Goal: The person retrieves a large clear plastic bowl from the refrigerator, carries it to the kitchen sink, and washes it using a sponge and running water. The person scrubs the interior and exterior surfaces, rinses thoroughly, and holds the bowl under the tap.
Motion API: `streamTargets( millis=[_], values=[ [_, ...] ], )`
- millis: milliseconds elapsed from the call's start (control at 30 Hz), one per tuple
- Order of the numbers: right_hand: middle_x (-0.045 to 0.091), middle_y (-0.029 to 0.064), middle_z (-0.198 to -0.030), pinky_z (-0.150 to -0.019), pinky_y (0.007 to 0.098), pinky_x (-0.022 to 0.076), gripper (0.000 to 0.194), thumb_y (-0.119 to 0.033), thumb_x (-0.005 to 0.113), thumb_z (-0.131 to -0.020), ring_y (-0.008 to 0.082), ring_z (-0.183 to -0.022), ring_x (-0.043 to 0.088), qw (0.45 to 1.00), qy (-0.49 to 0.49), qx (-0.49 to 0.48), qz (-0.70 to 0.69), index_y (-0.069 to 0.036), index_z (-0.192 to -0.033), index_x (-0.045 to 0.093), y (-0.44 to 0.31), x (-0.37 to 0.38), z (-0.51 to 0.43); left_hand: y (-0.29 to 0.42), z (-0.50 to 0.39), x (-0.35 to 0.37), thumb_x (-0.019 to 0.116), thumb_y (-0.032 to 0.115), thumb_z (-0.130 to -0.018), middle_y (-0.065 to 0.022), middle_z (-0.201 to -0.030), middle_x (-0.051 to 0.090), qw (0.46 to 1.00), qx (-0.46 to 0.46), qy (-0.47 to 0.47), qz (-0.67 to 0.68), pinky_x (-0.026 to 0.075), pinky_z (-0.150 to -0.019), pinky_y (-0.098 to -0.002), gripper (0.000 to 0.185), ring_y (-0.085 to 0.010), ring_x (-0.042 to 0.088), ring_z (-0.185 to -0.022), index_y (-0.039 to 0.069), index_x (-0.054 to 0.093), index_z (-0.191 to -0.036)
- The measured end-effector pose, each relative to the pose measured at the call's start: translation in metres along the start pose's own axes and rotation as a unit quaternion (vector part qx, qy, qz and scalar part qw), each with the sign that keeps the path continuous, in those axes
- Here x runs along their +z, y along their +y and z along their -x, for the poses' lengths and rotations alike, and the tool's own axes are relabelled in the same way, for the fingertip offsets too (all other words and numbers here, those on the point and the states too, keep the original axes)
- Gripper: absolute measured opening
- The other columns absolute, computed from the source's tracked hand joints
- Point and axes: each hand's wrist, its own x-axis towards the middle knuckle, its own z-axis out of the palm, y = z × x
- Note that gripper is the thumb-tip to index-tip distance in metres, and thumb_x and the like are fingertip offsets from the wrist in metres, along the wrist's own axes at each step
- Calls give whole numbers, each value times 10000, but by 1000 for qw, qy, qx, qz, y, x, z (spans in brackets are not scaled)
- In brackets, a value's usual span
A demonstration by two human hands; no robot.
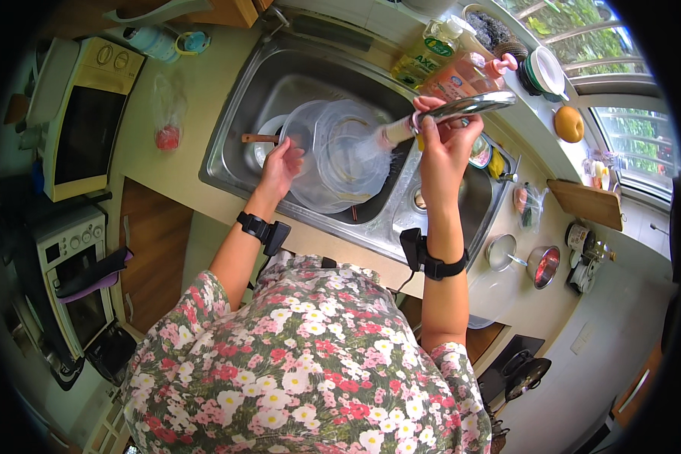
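Note:
My left hand (282,166) grips the rim of a clear plastic container (309,190) at the left, tilted over the larger basin of a steel sink (249,74). Another round clear plastic piece sits in or against it; how they fit together I cannot tell. With my right hand (445,142) I hold the chrome faucet spout (471,106) by its end, where a pale nozzle sprays water into the container. Left of the container, partly hidden under it, lie a white bowl (264,148) and a brown wooden handle (258,138).
Behind the sink stand a yellow-green detergent bottle (428,51) and a pink pump bottle (459,76). A small basin (471,210) adjoins on the right, with metal bowls (543,267) beyond. A bag with something red (168,136) lies on the left counter.

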Motion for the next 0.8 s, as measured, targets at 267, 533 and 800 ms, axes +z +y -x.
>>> streamTargets(
  millis=[267,533,800],
  values=[
    [598,140,-1039,-777,255,499,413,131,529,-870,149,-872,609,997,46,-55,30,-17,-1147,261,12,23,-20,-1,-9,4,645,357,-911,-9,-776,673,1000,-17,18,20,449,-548,-255,202,-141,622,-629,156,642,-934],
    [624,159,-1083,-848,284,497,504,100,523,-900,168,-949,623,997,40,-57,20,-10,-1294,229,16,20,-15,-11,-21,9,633,357,-920,-21,-814,682,1000,-5,17,16,468,-588,-273,204,-146,632,-668,154,628,-937],
    [631,157,-1104,-856,276,490,461,84,523,-910,157,-944,620,998,38,-58,5,-13,-1276,261,15,21,-11,-33,-26,29,590,373,-947,-64,-916,687,998,39,30,47,492,-646,-315,232,-188,646,-746,146,589,-993]
  ],
)
